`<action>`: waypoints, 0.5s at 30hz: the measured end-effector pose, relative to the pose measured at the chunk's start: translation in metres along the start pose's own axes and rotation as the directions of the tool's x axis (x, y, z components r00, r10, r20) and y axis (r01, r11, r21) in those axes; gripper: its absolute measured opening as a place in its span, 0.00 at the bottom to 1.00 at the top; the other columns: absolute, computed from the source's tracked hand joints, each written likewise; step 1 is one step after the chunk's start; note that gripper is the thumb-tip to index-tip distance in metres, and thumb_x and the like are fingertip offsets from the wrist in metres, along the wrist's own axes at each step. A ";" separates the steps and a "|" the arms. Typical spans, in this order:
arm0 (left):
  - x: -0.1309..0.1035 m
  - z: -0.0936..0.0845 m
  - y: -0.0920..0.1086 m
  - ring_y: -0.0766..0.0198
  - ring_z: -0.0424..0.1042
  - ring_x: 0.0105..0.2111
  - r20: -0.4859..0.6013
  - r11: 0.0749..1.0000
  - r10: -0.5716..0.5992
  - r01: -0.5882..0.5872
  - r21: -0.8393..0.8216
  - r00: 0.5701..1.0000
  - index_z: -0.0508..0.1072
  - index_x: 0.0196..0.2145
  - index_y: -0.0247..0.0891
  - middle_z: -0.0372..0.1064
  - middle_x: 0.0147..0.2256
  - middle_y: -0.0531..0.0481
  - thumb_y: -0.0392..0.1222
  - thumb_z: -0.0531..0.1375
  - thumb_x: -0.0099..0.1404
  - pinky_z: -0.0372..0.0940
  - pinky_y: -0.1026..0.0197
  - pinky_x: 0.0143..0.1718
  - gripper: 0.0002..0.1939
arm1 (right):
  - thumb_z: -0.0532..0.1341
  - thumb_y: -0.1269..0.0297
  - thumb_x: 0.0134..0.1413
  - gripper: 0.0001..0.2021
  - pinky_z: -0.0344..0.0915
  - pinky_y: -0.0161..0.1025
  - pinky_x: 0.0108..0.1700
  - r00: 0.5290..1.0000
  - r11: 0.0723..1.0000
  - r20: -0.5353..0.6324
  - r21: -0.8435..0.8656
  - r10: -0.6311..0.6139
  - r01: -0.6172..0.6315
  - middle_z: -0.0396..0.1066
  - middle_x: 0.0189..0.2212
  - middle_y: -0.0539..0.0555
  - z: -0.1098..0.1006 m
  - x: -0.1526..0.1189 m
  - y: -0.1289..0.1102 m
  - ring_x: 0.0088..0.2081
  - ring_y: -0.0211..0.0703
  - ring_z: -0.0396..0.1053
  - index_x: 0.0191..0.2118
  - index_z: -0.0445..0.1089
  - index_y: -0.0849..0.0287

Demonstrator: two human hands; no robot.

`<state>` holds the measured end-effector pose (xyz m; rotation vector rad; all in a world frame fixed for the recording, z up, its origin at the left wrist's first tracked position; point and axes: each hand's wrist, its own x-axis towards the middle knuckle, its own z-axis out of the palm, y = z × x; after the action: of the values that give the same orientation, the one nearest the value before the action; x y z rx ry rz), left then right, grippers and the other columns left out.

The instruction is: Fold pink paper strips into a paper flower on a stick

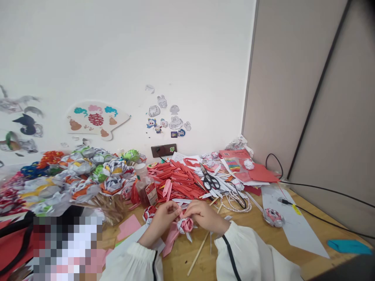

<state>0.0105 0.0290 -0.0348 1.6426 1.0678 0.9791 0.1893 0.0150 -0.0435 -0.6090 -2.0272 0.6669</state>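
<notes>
- Left hand (164, 215): fingers curled, tips pinching the upper edge of a pink paper flower (185, 225). Sleeve white, w/ dark stripe.
- Right hand (206, 217): closed over the flower from the right side, fingers pressed together on its petals; thumb hidden, so exact grip can't be told.
- Flower sits low between both hands, near the front edge of the table (295, 201), a pink strip trailing down-left from it.
- Handling, by judgement: folded paper, very light, soft, creases easily; a hard squeeze would likely crush the petals. Best held at the base or by the trailing strip, w/ fingertips only.
- Just behind the hands: heap of red paper strips (175, 177), scissors (209, 179) lying on the strips, a string of beads (237, 201) to the right of the scissors.
- Small plastic bottle (145, 189) upright, left of the strips.
- Thin wooden stick (199, 251) lies slanted at the front edge, under the right wrist.
- Left end of table: pile of finished paper flowers (79, 175), mixed colours.
- Right end: second small flower (273, 217) on a white sheet; black cable (322, 190) runs toward the right edge.
</notes>
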 end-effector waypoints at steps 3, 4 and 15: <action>0.000 -0.001 0.003 0.68 0.63 0.19 -0.047 1.000 0.025 -0.025 -0.001 0.999 0.65 0.20 0.35 0.63 0.17 0.57 0.55 0.63 0.45 0.59 0.66 0.22 0.19 | 0.50 0.83 0.45 0.22 0.61 0.36 0.40 0.994 0.996 -0.091 -0.060 0.065 -0.071 0.73 0.32 0.52 -0.002 0.001 -0.003 0.36 0.39 0.66 0.38 0.74 0.54; 0.000 -0.002 0.004 0.68 0.62 0.19 -0.067 0.999 0.034 -0.034 0.001 0.997 0.65 0.20 0.35 0.63 0.17 0.57 0.55 0.63 0.45 0.58 0.66 0.21 0.19 | 0.51 0.83 0.45 0.22 0.61 0.36 0.40 0.992 0.994 -0.104 -0.069 0.073 -0.081 0.72 0.32 0.52 -0.003 0.001 -0.004 0.36 0.39 0.66 0.39 0.73 0.54; -0.006 0.002 0.014 0.66 0.65 0.24 -0.267 0.982 0.176 -0.187 -0.014 0.947 0.67 0.24 0.36 0.65 0.23 0.54 0.51 0.60 0.51 0.62 0.64 0.26 0.14 | 0.57 0.67 0.50 0.09 0.64 0.41 0.43 0.874 0.936 -0.360 0.252 0.326 -0.245 0.71 0.37 0.55 -0.004 0.003 0.010 0.39 0.43 0.68 0.39 0.70 0.59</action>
<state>0.0134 0.0202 -0.0222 1.6307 1.0767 1.3637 0.1931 0.0256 -0.0461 -0.8608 -1.4840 0.8349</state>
